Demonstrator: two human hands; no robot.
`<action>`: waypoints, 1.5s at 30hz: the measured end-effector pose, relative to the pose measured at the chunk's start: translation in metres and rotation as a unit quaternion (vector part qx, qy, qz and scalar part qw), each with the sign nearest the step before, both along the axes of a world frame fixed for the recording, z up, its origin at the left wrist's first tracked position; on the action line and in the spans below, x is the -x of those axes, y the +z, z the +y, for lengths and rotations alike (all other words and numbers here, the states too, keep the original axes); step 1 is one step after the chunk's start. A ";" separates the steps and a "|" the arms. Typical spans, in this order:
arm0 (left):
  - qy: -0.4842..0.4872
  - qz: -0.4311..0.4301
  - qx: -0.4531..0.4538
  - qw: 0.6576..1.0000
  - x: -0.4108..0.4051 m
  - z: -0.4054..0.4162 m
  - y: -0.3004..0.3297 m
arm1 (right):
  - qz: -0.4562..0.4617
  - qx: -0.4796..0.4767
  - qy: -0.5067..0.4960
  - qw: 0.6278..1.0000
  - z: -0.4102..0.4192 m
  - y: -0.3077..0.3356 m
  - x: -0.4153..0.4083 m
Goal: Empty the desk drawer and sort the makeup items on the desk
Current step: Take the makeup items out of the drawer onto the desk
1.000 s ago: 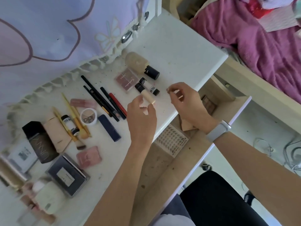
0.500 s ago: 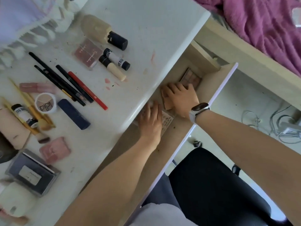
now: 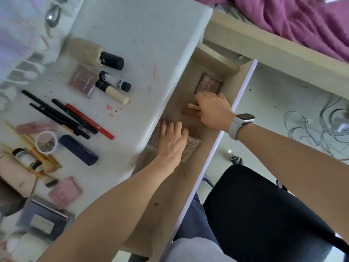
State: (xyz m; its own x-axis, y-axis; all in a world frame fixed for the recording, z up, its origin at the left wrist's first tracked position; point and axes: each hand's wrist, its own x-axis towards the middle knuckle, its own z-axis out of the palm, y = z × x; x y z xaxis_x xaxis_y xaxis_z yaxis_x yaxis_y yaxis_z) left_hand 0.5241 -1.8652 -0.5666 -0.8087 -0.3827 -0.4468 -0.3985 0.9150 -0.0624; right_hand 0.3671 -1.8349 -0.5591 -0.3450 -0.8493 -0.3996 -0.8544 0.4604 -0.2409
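Note:
The wooden desk drawer [image 3: 190, 188] is pulled open below the white desk [image 3: 143, 36]. My left hand [image 3: 171, 141] lies flat with straight fingers on a clear patterned sheet pack [image 3: 191, 150] in the drawer. My right hand [image 3: 214, 110], with a watch on the wrist, grips a small tan-brown compact [image 3: 191, 109] in the drawer. A dark eyeshadow palette [image 3: 208, 84] lies just beyond it. On the desk lie a beige bottle with black cap [image 3: 94, 53], a pink palette [image 3: 82, 80], two small tubes [image 3: 113, 86], black pencils [image 3: 56, 114] and a red pencil [image 3: 90, 121].
More makeup fills the desk's left side: a navy stick [image 3: 78, 149], a round pot [image 3: 46, 142], gold brushes [image 3: 34, 148], a pink compact [image 3: 65, 191], a grey box [image 3: 45, 220]. A purple blanket [image 3: 302, 19] lies at top right, cables [image 3: 321, 127] on the floor.
Both hands left the desk top and went down into the drawer. The beige tube now lies on the desk. My right hand has closed on the tan compact; the view tilted down.

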 end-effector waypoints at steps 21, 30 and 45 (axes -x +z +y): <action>0.572 0.344 -0.490 0.561 0.030 -0.089 0.128 | -0.268 0.410 -0.502 0.713 -0.045 0.110 0.046; 0.612 0.442 -0.372 0.541 0.062 -0.190 0.133 | -0.311 0.361 -0.507 0.719 -0.103 0.089 0.042; 0.296 0.146 -0.041 0.943 0.071 -0.202 0.117 | -0.268 0.234 -0.449 0.820 -0.130 0.080 0.055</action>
